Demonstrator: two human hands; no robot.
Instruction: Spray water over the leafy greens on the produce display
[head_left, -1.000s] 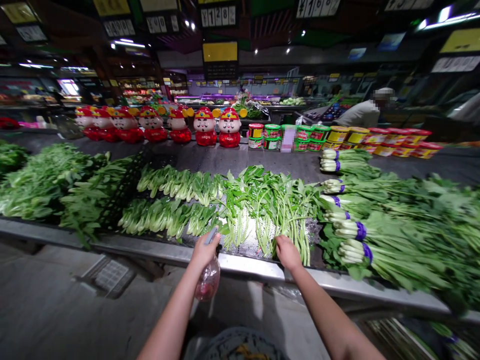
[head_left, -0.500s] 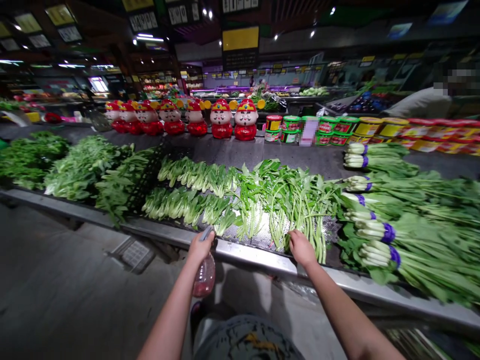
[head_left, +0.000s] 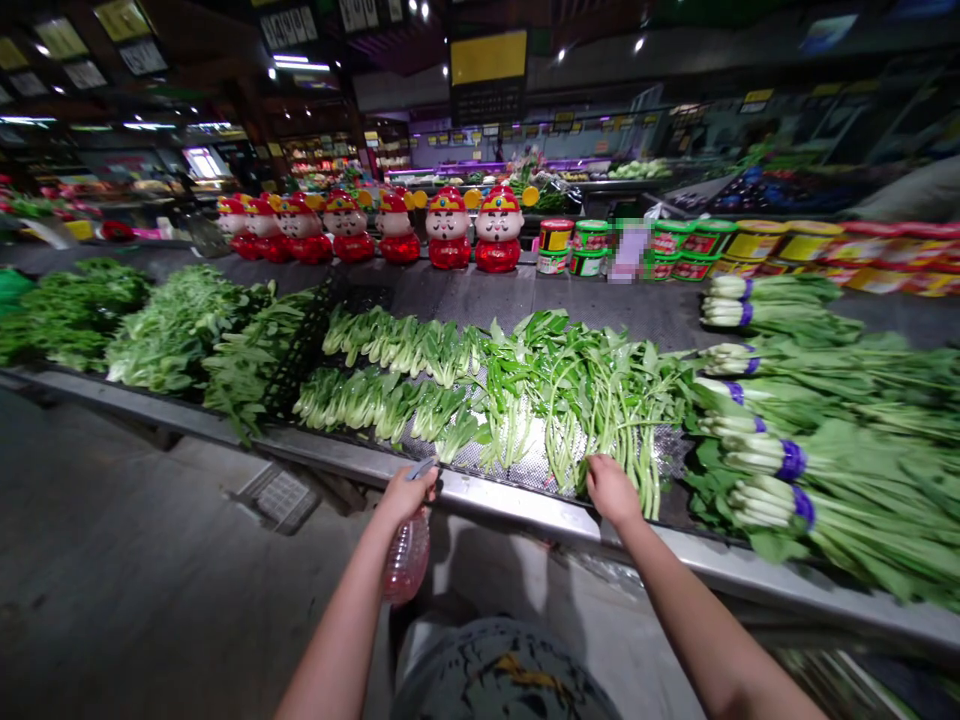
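My left hand (head_left: 405, 494) is closed around the top of a clear pinkish spray bottle (head_left: 406, 556) that hangs below the metal edge (head_left: 517, 508) of a produce stand. My right hand (head_left: 613, 490) rests at the stem ends of a pile of long-stemmed leafy greens (head_left: 592, 395), its fingers curled into the stems. Whether it grips any stem is hidden. Small bok choy (head_left: 379, 400) lies in two rows just beyond my left hand.
Bundles of greens with purple bands (head_left: 780, 462) lie to the right. Darker leafy greens (head_left: 172, 325) fill the left of the stand. Red figurine jars (head_left: 450, 228) and green, yellow and red tubs (head_left: 675, 245) line the back. Grey floor (head_left: 135, 570) is at my left.
The view has shifted left along the stand. Both hands have kept their places, the left on the bottle and the right at the stems.
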